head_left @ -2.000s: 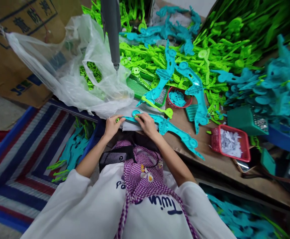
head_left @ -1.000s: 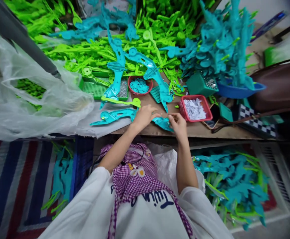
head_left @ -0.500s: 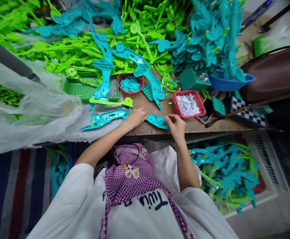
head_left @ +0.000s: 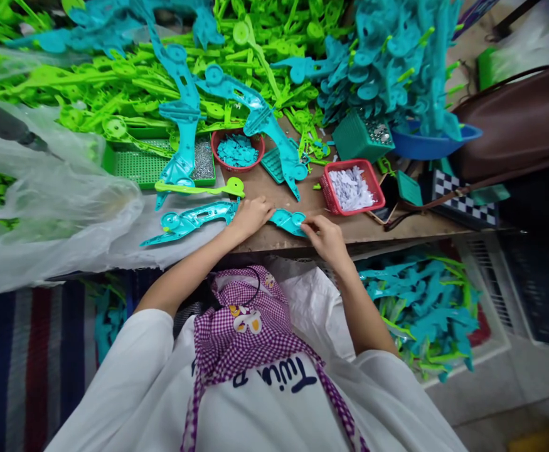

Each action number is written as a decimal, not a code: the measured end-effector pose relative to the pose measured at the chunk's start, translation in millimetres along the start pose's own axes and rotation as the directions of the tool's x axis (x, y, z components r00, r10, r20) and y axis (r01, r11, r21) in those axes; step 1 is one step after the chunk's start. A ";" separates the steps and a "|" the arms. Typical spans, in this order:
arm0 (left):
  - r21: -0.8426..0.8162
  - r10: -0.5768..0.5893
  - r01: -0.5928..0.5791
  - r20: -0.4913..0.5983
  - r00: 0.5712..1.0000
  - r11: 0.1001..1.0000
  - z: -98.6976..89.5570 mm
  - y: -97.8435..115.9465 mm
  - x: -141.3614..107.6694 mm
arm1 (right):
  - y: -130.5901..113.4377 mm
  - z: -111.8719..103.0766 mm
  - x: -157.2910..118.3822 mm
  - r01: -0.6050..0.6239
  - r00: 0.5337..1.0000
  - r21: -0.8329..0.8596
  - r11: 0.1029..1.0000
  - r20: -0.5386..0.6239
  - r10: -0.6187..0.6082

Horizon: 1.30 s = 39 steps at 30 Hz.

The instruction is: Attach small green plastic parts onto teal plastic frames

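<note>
A long curved turquoise plastic part (head_left: 187, 221) lies along the front of the table, hollow ribbed side up. My left hand (head_left: 253, 216) is closed over its middle and hides that stretch. At the part's right end, the fingers of my right hand (head_left: 325, 240) pinch together on the tip; whether a small piece is also between them I cannot tell. Just behind lies a lime-green lever-like strip (head_left: 194, 187), across the foot of another turquoise part (head_left: 186, 135). A third turquoise part (head_left: 274, 135) slants behind my hands.
A red basket of white pieces (head_left: 327, 191), a red bowl of turquoise pieces (head_left: 239, 168) and a green tray with metal bits (head_left: 161, 182) stand behind. Piles of green parts (head_left: 128, 94) and turquoise parts (head_left: 387, 81) fill the back. Plastic sheeting (head_left: 90, 207) covers the left.
The view has shifted slightly, with the table's things sitting a little further left and higher. My right hand's fingers have closed in over the part's right tip. My left hand stays on the middle.
</note>
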<state>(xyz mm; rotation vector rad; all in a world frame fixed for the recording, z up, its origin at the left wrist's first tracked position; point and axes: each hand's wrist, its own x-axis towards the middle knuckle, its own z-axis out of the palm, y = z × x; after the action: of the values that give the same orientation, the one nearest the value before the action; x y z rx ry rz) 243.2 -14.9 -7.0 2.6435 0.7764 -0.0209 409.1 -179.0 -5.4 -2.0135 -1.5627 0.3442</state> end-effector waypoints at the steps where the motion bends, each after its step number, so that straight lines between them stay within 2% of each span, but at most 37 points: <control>1: 0.001 0.000 0.000 0.000 1.000 1.000 0.0 -0.2 0.5 | 0.6 0.7 0.3 0.023 1.000 -0.002 1.000 0.012 -0.023; 6: -0.023 0.027 -0.027 -0.027 0.999 0.999 2.7 -3.5 2.8 | 9.9 11.7 -3.5 0.057 0.998 -0.021 0.998 -0.016 -0.057; 13: -0.059 0.050 -0.056 -0.098 0.994 0.997 6.5 -7.1 1.7 | 18.4 35.6 -24.5 0.104 0.978 -0.098 0.990 -0.173 -0.120; 18: -0.059 0.053 -0.060 -0.107 0.993 0.996 7.0 -7.3 1.7 | 19.6 42.0 -26.1 0.068 0.962 0.020 0.997 -0.267 -0.060; 22: -0.050 0.042 -0.047 -0.094 0.995 0.998 5.8 -7.4 3.7 | 17.6 30.9 -23.6 0.014 0.973 0.126 0.992 -0.231 0.016; 28: -0.038 0.069 -0.073 -0.096 0.993 0.997 1.2 -4.8 -3.2 | 9.5 19.9 -35.9 0.071 0.994 -0.111 0.991 -0.077 -0.080; 31: -0.049 0.081 -0.092 -0.186 0.979 0.995 -12.7 7.7 -20.3 | 15.9 23.5 -46.1 0.090 0.987 -0.160 0.983 -0.117 -0.110; 33: -0.096 0.119 -0.157 -0.320 0.940 0.983 -31.2 20.5 -37.0 | 26.2 25.7 -51.9 0.069 0.969 -0.168 0.983 -0.223 -0.106; 34: -0.127 0.150 -0.218 -0.408 0.901 0.968 -43.1 27.2 -46.9 | 31.9 25.8 -54.1 0.049 0.952 -0.169 0.984 -0.289 -0.097; 36: -0.177 0.186 -0.357 -0.603 0.776 0.917 -70.1 38.6 -69.7 | 41.7 22.8 -56.4 0.011 0.882 -0.169 0.986 -0.463 -0.089; 37: -0.188 0.176 -0.415 -0.697 0.695 0.890 -83.5 42.1 -82.5 | 44.9 18.8 -56.1 -0.011 0.818 -0.174 0.985 -0.567 -0.091; 38: -0.198 0.140 -0.446 -0.774 0.617 0.873 -95.6 43.9 -95.6 | 46.8 12.5 -54.6 -0.040 0.736 -0.183 0.982 -0.670 -0.095; 39: -0.220 0.087 -0.458 -0.824 0.560 0.861 -105.5 43.7 -108.8 | 47.6 3.5 -51.3 -0.079 0.643 -0.189 0.979 -0.760 -0.095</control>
<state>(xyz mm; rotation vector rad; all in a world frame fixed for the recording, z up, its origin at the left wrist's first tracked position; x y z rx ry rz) 164.3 -66.4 119.3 2.2280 0.4758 1.3612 430.8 -234.4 -42.4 -1.8951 -1.0584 -0.6589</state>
